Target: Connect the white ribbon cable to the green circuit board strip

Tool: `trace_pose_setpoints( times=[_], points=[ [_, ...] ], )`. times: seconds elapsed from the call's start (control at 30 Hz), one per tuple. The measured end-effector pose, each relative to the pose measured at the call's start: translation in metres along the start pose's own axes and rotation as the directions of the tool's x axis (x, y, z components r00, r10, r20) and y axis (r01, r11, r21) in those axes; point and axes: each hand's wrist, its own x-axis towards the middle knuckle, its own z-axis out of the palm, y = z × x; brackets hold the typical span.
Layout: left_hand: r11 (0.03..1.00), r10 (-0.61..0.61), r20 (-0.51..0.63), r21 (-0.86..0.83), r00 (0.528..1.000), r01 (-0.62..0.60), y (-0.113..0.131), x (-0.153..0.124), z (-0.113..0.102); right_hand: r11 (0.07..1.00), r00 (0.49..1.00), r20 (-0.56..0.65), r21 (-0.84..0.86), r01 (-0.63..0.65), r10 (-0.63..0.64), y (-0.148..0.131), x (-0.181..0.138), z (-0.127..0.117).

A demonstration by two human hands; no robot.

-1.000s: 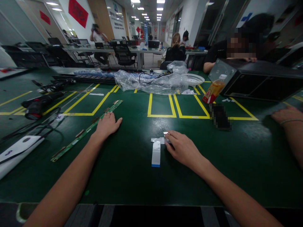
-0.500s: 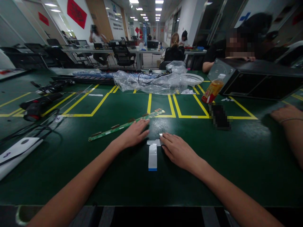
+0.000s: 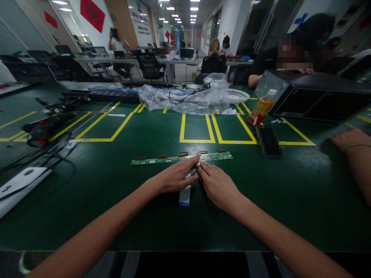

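Observation:
A long narrow green circuit board [image 3: 158, 161] with several brown tabs lies nearly crosswise on the green table in front of me. My left hand [image 3: 179, 175] rests on the board's middle, fingers stretched over it and the thumb apart, lower down, over the cable. Close beside it, my right hand [image 3: 217, 181] has its fingertips closed at the near edge of the board, on the end of a white flat ribbon cable [image 3: 185, 193]. The cable's blue-tipped end lies toward me on the table. My fingers hide where cable and board meet.
Farther back lie clear plastic wrap [image 3: 179, 100], a white basket [image 3: 236, 96], an orange drink bottle [image 3: 262, 108] and a blurred dark phone-like item [image 3: 269, 141]. Left are a white device [image 3: 23, 189] and black cables [image 3: 62, 148]. A co-worker's hand [image 3: 352, 141] rests at right, near a black case [image 3: 319, 96].
My left hand has moved right with the board, which has turned from slanted to nearly crosswise and come up against my right hand. The cable's near end has shifted slightly left.

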Motion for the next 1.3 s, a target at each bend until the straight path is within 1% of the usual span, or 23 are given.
trace_pose_setpoints(
  times=[0.23, 0.37, 0.5, 0.6, 0.7, 0.8, 0.83, 0.9, 0.93, 0.97, 1.0, 1.03, 1.07, 1.1, 1.13, 1.2, 1.27, 1.3],
  points=[
    [0.999, 0.03, -0.013, -0.01, 0.999, -0.03, -0.005, -0.001, 0.0, 0.999, 1.0, -0.015, 0.046, -0.016, 0.017, 0.001, 0.0, 0.0],
    [0.996, 0.072, -0.028, -0.054, 0.997, -0.073, -0.006, -0.002, -0.004, 0.999, 1.0, -0.009, 0.032, 0.029, -0.029, 0.007, 0.001, 0.001],
    [0.993, 0.095, -0.013, -0.07, 0.995, -0.096, -0.008, -0.001, -0.006, 0.992, 0.997, -0.032, 0.103, 0.069, -0.066, 0.018, 0.005, 0.0],
    [0.995, 0.089, -0.028, -0.04, 0.996, -0.09, -0.011, 0.0, -0.004, 0.983, 0.996, -0.069, 0.17, 0.074, -0.063, 0.021, 0.008, -0.004],
    [0.995, 0.101, -0.049, 0.018, 0.994, -0.1, -0.015, 0.001, -0.003, 0.972, 0.996, -0.073, 0.225, 0.064, -0.049, 0.019, 0.007, -0.009],
    [0.983, 0.154, -0.018, 0.101, 0.988, -0.151, -0.017, 0.001, 0.0, 0.969, 0.998, -0.068, 0.244, 0.024, -0.007, 0.018, 0.006, -0.012],
    [0.98, 0.151, -0.007, 0.132, 0.988, -0.149, -0.018, 0.001, 0.001, 0.968, 0.997, -0.076, 0.25, 0.018, 0.001, 0.019, 0.006, -0.013],
    [0.974, 0.1, 0.001, 0.204, 0.995, -0.098, -0.02, 0.003, 0.005, 0.964, 0.994, -0.108, 0.266, 0.028, 0.001, 0.022, 0.006, -0.014],
    [0.968, 0.051, -0.012, 0.247, 0.999, -0.047, -0.023, 0.005, 0.006, 0.962, 0.992, -0.129, 0.272, 0.036, 0.0, 0.023, 0.007, -0.015],
    [0.956, -0.016, -0.037, 0.292, 0.999, 0.026, -0.026, 0.006, 0.007, 0.961, 0.989, -0.15, 0.273, 0.041, 0.0, 0.024, 0.007, -0.015],
    [0.935, -0.105, -0.078, 0.332, 0.991, 0.125, -0.032, 0.007, 0.006, 0.962, 0.986, -0.167, 0.271, 0.042, 0.004, 0.025, 0.007, -0.016],
    [0.899, -0.211, -0.128, 0.363, 0.969, 0.244, -0.039, 0.007, 0.003, 0.962, 0.984, -0.178, 0.269, 0.041, 0.007, 0.026, 0.007, -0.016],
    [0.848, -0.321, -0.189, 0.38, 0.928, 0.37, -0.048, 0.005, -0.001, 0.963, 0.983, -0.181, 0.267, 0.039, 0.011, 0.027, 0.007, -0.017],
    [0.782, -0.426, -0.251, 0.381, 0.869, 0.493, -0.06, 0.001, -0.008, 0.962, 0.984, -0.177, 0.27, 0.042, 0.007, 0.028, 0.007, -0.017],
    [0.711, -0.519, -0.303, 0.366, 0.799, 0.6, -0.072, -0.005, -0.016, 0.961, 0.985, -0.173, 0.273, 0.046, 0.002, 0.029, 0.007, -0.017],
    [0.573, -0.66, -0.375, 0.308, 0.651, 0.759, -0.1, -0.021, -0.034, 0.958, 0.987, -0.162, 0.282, 0.056, -0.01, 0.03, 0.006, -0.017],
    [0.451, -0.761, -0.41, 0.223, 0.503, 0.864, -0.124, -0.038, -0.05, 0.954, 0.989, -0.149, 0.293, 0.056, -0.012, 0.031, 0.006, -0.018],
    [0.405, -0.792, -0.418, 0.184, 0.444, 0.896, -0.133, -0.046, -0.057, 0.952, 0.99, -0.142, 0.301, 0.053, -0.01, 0.031, 0.005, -0.019]
  ],
)
